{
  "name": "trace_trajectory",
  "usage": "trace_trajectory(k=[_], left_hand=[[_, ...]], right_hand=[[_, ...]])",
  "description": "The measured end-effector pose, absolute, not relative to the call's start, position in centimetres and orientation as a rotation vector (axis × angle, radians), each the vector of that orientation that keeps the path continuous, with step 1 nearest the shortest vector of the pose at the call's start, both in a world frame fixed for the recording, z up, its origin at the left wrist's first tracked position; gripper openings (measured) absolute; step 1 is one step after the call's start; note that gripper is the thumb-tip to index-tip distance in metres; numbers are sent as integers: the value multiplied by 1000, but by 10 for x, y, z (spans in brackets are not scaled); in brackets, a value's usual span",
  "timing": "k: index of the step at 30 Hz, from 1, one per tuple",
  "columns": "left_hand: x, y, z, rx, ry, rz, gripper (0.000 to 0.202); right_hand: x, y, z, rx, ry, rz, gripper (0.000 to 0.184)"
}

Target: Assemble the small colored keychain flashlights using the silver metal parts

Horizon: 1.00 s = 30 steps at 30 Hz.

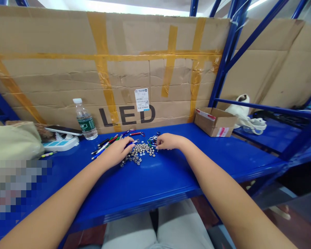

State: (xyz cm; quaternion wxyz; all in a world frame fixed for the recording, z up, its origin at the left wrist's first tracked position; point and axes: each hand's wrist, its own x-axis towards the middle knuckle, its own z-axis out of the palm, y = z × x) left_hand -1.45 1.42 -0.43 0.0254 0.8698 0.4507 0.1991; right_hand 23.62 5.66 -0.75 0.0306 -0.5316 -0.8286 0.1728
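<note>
A heap of small silver button cells lies on the blue shelf top. My left hand rests at the heap's left edge, fingers curled around a small blue cylinder with a silver tip. At the heap's right edge my right hand has its fingers pinched together over the cells; what they hold is too small to make out. Several thin coloured pen-like sticks lie just left of the heap. Small coloured carabiner clips lie behind it.
A water bottle stands at the back left beside a phone on a white power strip. A beige bag sits far left. A small open cardboard box is at the right. Taped cardboard walls the back.
</note>
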Motion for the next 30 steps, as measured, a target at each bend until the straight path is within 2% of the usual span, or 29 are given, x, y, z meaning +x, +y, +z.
trace_trajectory(k=[4,8,17,19,26,30], left_hand=[[-14,13,-4,2684,1388,583,30],[-15,12,-4,2656,1404,555,30],[-14,14,-8,2619,1349,608,31],[-12,12,-9,2600,1364,660,31],[-4,12,-15,2469,1405,802,30],[-5,17,-19,2473,1388,741,32]], right_hand=[[230,54,-10,-1638,-2591,316,25],[227,51,-8,-1684,-2633,319,13],[225,53,-9,-1644,-2540,195,3],[224,53,-9,-1548,-2467,179,10],[203,36,-5,-1016,-2304,628,10],[194,29,-9,-917,-2265,645,12]])
